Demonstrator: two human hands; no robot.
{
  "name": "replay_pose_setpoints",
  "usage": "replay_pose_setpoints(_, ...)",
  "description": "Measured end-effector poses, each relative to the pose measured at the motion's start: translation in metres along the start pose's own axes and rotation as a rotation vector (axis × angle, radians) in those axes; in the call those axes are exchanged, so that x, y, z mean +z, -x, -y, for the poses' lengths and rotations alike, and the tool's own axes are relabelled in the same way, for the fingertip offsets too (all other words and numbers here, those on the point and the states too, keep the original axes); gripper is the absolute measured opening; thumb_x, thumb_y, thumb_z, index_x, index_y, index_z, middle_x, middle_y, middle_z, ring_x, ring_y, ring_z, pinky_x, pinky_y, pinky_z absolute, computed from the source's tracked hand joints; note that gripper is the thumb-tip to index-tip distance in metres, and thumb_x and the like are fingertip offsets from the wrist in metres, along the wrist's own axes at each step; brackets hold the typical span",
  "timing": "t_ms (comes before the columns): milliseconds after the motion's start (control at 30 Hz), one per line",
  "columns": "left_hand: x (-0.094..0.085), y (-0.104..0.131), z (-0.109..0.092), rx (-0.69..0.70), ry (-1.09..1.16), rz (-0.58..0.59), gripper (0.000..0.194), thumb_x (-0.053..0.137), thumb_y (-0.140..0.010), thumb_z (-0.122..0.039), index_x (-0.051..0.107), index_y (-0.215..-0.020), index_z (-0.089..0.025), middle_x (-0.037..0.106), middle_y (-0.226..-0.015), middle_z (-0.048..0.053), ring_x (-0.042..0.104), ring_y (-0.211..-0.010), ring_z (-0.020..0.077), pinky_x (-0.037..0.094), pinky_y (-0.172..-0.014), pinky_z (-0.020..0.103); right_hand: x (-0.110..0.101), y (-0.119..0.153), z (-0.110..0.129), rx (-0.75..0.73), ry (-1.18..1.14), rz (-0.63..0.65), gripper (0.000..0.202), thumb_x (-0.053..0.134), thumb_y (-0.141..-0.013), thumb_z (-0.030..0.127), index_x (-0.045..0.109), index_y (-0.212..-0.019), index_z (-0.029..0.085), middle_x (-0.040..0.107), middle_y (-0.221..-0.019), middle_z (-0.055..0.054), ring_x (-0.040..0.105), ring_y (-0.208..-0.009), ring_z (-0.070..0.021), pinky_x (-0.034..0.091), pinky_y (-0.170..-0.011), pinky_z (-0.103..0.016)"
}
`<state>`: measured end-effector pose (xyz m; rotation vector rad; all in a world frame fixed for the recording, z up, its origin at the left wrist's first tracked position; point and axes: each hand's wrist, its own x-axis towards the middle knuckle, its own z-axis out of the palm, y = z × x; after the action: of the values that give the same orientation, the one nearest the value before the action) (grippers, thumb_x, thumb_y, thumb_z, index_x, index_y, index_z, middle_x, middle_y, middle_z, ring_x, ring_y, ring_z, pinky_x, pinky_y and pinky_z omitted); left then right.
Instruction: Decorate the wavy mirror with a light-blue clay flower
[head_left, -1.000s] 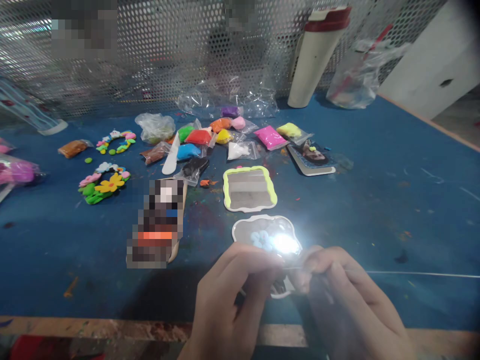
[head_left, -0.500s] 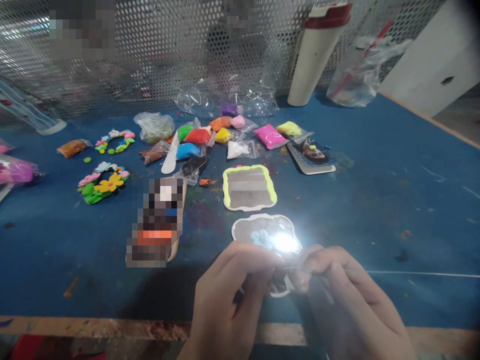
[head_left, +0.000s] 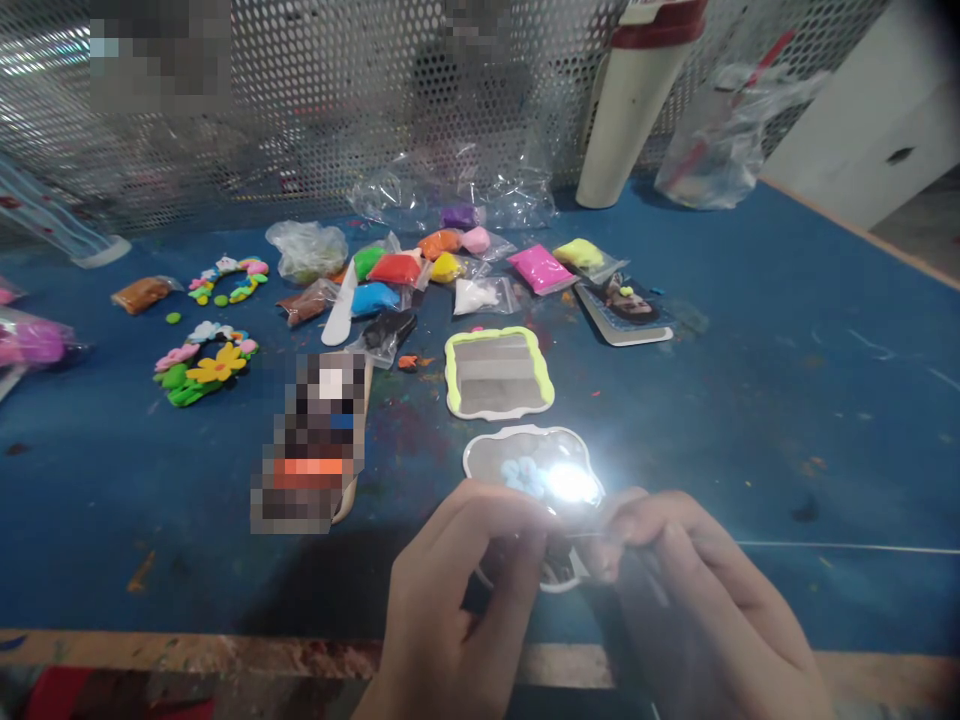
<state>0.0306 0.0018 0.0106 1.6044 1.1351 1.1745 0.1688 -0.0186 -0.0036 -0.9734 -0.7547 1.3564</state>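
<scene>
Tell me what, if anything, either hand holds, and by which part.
Cannot be told: the left hand and right hand curl in, hiding whatever they may pinch.

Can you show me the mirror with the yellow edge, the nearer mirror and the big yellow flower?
Yellow-edged mirror (head_left: 499, 373): head view, middle of its glass.
Nearer mirror (head_left: 526, 446): head view, upper part of its glass.
Yellow flower (head_left: 217, 364): head view, its centre.

A cream tumbler (head_left: 626, 125) with a red lid (head_left: 664, 32) stood before the metal mesh (head_left: 322, 90), beside a clear plastic bag (head_left: 712, 160); a phone (head_left: 315, 435) lay on the blue table (head_left: 780, 420).
</scene>
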Motion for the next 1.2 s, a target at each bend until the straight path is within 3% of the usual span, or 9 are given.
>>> replay_pose_setpoints(633,-0.0039,-0.0007,0.0034,-0.077,-0.03,0.044,0.008,0.056,-0.088,-0.018,0.06,-0.086,-0.025,0.062,-0.081,-0.004,0.058,-0.069,0.0104,0.047,-0.059,0.02,0.0008,-0.0013,0.0011,-0.014,-0.003,-0.018,0.018,0.054,-0.089,0.024,0.069,-0.079,0.027,0.062,-0.073,0.001,0.06,-0.069,-0.011,0.05,-0.069,-0.022)
replay_pose_setpoints(1200,0.0005,0.0015,-0.0002,-0.079,0.016,-0.034,0.017,0.057,-0.087,-0.013,0.067,-0.093,-0.025,0.063,-0.071,-0.003,0.056,-0.054,0.0088,0.044,-0.052,0.019,-0.0005,0.0006,0.0025,-0.004,0.014,-0.027,0.018,0.053,-0.089,0.023,0.069,-0.079,0.027,0.061,-0.073,0.002,0.049,-0.051,-0.0075,0.052,-0.069,-0.026)
